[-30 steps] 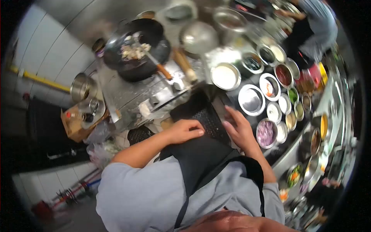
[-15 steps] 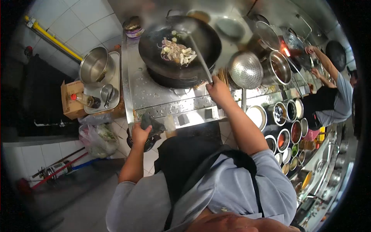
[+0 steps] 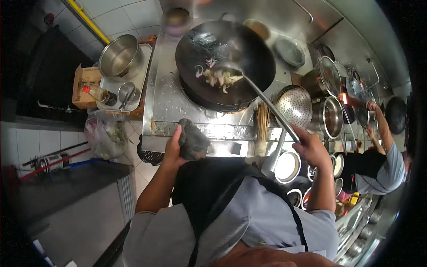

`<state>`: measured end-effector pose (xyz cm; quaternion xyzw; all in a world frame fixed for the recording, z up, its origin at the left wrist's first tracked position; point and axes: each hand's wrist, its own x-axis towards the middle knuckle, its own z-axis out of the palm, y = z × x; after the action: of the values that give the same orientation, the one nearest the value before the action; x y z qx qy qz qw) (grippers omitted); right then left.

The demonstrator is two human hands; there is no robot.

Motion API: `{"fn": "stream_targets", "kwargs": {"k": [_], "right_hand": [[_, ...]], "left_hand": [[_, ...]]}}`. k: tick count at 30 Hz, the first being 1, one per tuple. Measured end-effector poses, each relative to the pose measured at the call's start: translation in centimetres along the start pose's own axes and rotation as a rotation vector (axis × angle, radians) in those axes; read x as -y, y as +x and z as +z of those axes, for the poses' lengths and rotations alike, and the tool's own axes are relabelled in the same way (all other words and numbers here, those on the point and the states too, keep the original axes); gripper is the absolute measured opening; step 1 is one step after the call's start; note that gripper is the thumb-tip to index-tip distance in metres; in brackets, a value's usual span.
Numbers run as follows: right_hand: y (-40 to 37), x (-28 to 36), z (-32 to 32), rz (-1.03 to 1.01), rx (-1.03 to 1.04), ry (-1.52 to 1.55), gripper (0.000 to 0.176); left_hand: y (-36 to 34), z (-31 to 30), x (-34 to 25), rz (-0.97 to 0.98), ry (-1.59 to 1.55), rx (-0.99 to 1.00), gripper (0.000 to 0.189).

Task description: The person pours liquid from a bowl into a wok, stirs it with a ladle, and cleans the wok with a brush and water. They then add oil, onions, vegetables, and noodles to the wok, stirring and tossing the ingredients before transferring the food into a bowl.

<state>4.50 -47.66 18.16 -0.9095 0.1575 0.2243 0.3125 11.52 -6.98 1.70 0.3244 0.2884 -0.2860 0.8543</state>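
A large black wok (image 3: pixel 249 49) sits on the stove at the upper middle. Sliced pale pieces and purple onion (image 3: pixel 218 78) lie inside it. My right hand (image 3: pixel 313 149) is wrapped round the handle end of a long ladle (image 3: pixel 271 107), whose bowl end reaches into the wok against the food. My left hand (image 3: pixel 173 149) grips a dark grey cloth (image 3: pixel 193 140) at the stove's front edge, apart from the wok.
To the wok's right are a bamboo brush (image 3: pixel 261 124), a perforated strainer (image 3: pixel 294 107) and a steel pot (image 3: pixel 331 116). On the left, a tray (image 3: pixel 141 71) holds a steel pot (image 3: pixel 119 55) and a bottle (image 3: pixel 98 93). A co-worker (image 3: pixel 378 164) stands at far right.
My right hand has drawn back toward my body and right, with the ladle's bowl end now over the food. My left hand has raised the cloth slightly. The camera view has shifted.
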Motion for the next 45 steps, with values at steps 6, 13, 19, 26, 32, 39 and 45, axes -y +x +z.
{"fn": "stream_targets", "kwargs": {"k": [6, 13, 19, 26, 32, 39, 45], "right_hand": [[8.6, -3.3, 3.5, -0.136, -0.106, -0.077, 0.062], [15.3, -1.3, 7.8, -0.112, -0.216, 0.14, 0.063], [10.8, -0.5, 8.8, -0.12, -0.213, -0.204, 0.056], [3.2, -4.3, 13.8, -0.238, -0.321, 0.294, 0.033], [1.4, -18.3, 29.1, 0.437, 0.407, 0.974, 0.017], [16.6, -24.4, 41.1, 0.789, -0.526, 1.698, 0.019], [19.5, -25.8, 41.8, 0.728, -0.595, 1.83, 0.02]], "left_hand": [[2.3, 0.6, 3.8, 0.232, 0.156, 0.003, 0.037], [5.6, 2.1, 5.3, 0.087, 0.142, -0.057, 0.041], [7.1, 9.8, 4.9, 0.147, 0.176, -0.134, 0.047], [10.6, 7.1, 4.7, 0.105, -0.05, -0.048, 0.049], [11.8, 9.8, 4.7, -0.009, 0.013, 0.0, 0.038], [11.3, 11.2, 4.8, -0.16, 0.005, 0.09, 0.03], [11.6, 10.3, 3.7, -0.075, 0.151, -0.077, 0.027]]}}
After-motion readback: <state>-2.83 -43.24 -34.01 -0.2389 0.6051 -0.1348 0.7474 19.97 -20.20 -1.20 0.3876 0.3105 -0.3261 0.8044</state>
